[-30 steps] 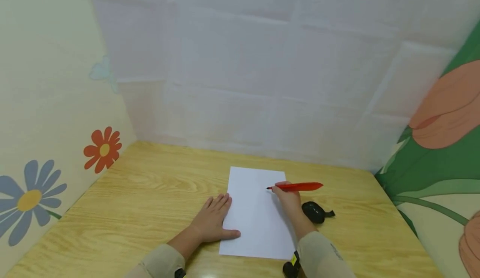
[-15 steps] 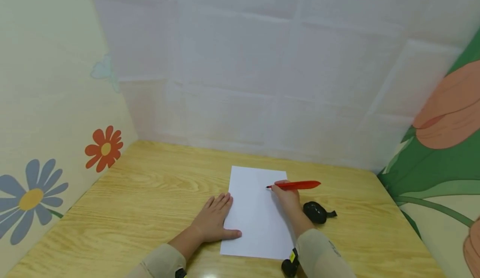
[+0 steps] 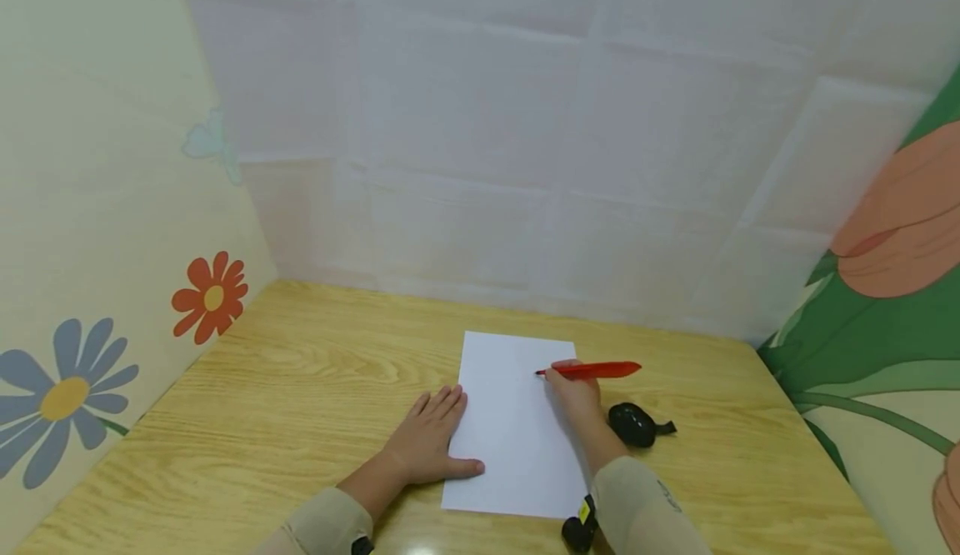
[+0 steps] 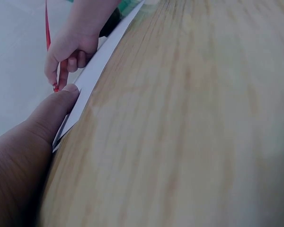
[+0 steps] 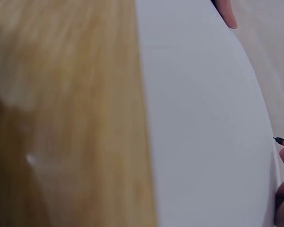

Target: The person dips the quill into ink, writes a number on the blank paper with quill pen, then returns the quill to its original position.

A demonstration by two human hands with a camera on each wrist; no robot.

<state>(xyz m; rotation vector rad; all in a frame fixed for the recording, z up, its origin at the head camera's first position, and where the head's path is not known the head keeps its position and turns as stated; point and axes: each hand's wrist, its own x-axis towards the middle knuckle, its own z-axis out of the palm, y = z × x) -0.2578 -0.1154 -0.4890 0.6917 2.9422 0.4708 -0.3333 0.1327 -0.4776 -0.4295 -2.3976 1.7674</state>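
Plain white rectangular sheet of paper (image 3: 517, 422) flat on light wood-grain bench (image 3: 300, 388), long sides running away from the body, far short edge well short of the white quilted back wall (image 3: 525, 138). Left hand (image 3: 429, 442) laid flat at the sheet's left long edge, grip spread, fingers straight on bare wood beside the edge, thumb across the near left corner onto the paper. From the left wrist view, thumb tip (image 4: 68, 92) seen pressing that edge down. Right hand (image 3: 576, 395) resting on the right half of the sheet, grip pinching a slim red plastic pen (image 3: 592, 369) near its tip; barrel lying almost level, tail pointing right past the sheet's right long edge, tip just touching or just above the upper middle of the paper, cannot tell which. Pen tip (image 5: 280, 140) shown close over the white surface in the right wrist view.

Small black rounded object with a short tail (image 3: 636, 425) lying on the bench just beside the sheet's right edge, near the right wrist, not touching the paper. Wide open wood to the left of the left hand as far as the cream side wall with flower prints (image 3: 97, 288); narrower open strip to the right, bounded by the green and orange floral side panel (image 3: 885, 305). Open band of bench between the sheet's far edge and the back wall.
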